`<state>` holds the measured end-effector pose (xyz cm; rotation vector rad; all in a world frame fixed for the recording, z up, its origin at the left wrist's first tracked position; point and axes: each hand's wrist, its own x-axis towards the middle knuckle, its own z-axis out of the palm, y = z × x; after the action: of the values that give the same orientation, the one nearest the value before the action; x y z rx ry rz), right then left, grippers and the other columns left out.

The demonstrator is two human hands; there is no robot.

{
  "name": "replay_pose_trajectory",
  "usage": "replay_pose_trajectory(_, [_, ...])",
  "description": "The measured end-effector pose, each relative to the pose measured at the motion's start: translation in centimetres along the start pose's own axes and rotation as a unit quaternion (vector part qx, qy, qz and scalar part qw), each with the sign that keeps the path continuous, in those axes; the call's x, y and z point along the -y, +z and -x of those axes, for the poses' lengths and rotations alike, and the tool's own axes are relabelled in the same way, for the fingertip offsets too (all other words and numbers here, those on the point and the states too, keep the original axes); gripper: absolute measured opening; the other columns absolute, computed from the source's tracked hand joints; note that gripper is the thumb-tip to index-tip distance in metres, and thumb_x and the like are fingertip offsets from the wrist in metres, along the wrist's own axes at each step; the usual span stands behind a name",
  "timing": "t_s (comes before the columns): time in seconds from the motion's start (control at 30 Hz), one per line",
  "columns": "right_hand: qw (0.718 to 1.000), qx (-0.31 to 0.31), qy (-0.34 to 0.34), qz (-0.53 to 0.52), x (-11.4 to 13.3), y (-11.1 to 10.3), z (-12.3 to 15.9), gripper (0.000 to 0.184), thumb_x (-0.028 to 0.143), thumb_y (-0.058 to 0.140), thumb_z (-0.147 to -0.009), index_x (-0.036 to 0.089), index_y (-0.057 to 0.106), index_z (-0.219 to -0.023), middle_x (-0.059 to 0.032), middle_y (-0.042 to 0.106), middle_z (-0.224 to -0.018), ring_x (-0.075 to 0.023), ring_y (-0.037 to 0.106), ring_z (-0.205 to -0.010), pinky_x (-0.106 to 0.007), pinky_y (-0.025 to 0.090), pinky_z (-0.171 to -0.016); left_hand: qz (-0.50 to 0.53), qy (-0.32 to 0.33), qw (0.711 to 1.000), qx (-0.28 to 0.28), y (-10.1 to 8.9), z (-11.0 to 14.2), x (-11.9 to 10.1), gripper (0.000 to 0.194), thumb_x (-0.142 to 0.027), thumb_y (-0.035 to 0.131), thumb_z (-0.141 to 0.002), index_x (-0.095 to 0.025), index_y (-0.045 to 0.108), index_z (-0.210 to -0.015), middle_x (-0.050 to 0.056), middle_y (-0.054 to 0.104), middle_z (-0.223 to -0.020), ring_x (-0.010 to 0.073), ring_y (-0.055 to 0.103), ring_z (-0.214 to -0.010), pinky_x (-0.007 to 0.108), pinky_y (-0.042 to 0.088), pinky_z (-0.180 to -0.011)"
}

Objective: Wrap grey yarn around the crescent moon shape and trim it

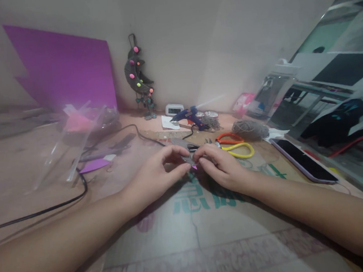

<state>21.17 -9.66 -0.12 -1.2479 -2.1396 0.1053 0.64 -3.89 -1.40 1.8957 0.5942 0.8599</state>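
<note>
My left hand (154, 170) and my right hand (224, 166) meet over the middle of the work surface, fingertips almost touching. Between the left thumb and fingers is a small grey piece (188, 160), too blurred to name exactly. The right fingers pinch at its right side, with a bit of pink-purple showing just beneath. Behind the hands lie scissors with an orange handle loop (229, 138) and a yellow one. A ball of grey yarn (250, 129) rests beyond them. A thin strand (195, 228) runs toward me over the printed sheet.
A blue glue gun (190, 118) lies near the wall by a white digital clock (174, 109). A phone (304, 160) is at the right. On the left are clear glue sticks (82, 152), a black cord (62, 203) and purple card (73, 73). A moon ornament (137, 74) hangs behind.
</note>
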Motion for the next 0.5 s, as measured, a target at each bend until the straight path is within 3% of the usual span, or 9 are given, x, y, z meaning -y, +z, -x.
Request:
replay_pose_trajectory(0.13, [0.997,-0.049,0.043,-0.031,-0.4,0.0,0.0,0.023,0.007,0.037,-0.090,0.020,0.055,-0.098,-0.0037,0.062,-0.092,-0.0170,0.058,-0.088,-0.033,0.045,-0.081,0.015,-0.003,1.000,0.012,-0.2,0.0,0.1,0.027,-0.031,0.054,-0.091,-0.020,0.060,-0.115,0.003,0.069,-0.095,0.0173,0.065,-0.087,0.031,0.051,-0.080])
replay_pose_trajectory(0.3, [0.996,-0.065,0.044,-0.051,-1.0,0.3,-0.3,0.019,0.012,0.038,-0.093,0.020,0.053,-0.102,-0.0047,0.063,-0.095,-0.0180,0.059,-0.091,-0.034,0.046,-0.083,-0.011,0.000,1.000,-0.006,-0.2,0.0,0.2,0.031,-0.031,0.045,-0.095,-0.023,0.062,-0.120,0.004,0.070,-0.104,0.0199,0.064,-0.099,0.035,0.048,-0.091])
replay_pose_trajectory(0.5, [0.994,-0.068,0.008,0.081,-2.9,-0.4,-0.6,0.015,0.012,0.047,-0.088,0.019,0.057,-0.096,-0.0062,0.058,-0.094,-0.0204,0.057,-0.090,-0.035,0.046,-0.081,-0.017,-0.011,0.998,-0.067,-0.4,0.1,-0.5,0.027,-0.027,0.050,-0.091,-0.021,0.062,-0.115,0.004,0.071,-0.095,0.0183,0.067,-0.081,0.035,0.053,-0.080])
